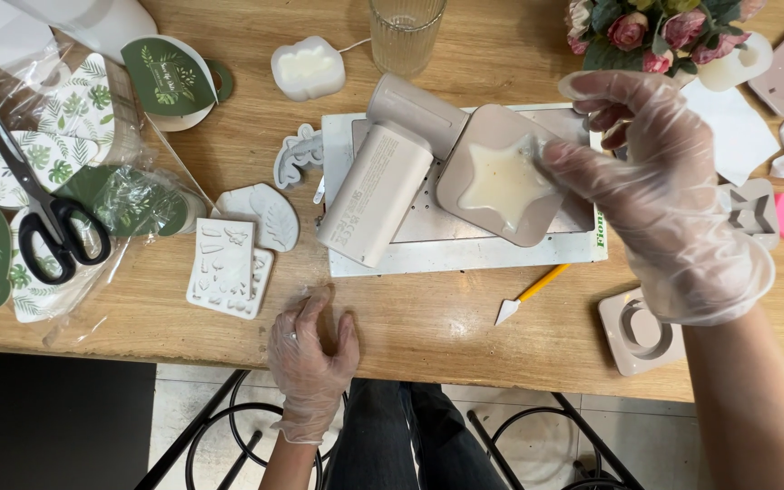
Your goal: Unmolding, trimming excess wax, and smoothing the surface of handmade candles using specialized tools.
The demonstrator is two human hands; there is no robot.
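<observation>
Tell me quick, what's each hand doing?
Left hand: open, resting flat on the wooden table, holding nothing.
Right hand: fingers pinching the star-shaped mould.

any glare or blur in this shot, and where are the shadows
Head view: even, soft light; glare on the plastic wrap at left and on the right glove. Focus is sharp across the table; the left hand casts only a faint shadow. The edges bend slightly.
</observation>
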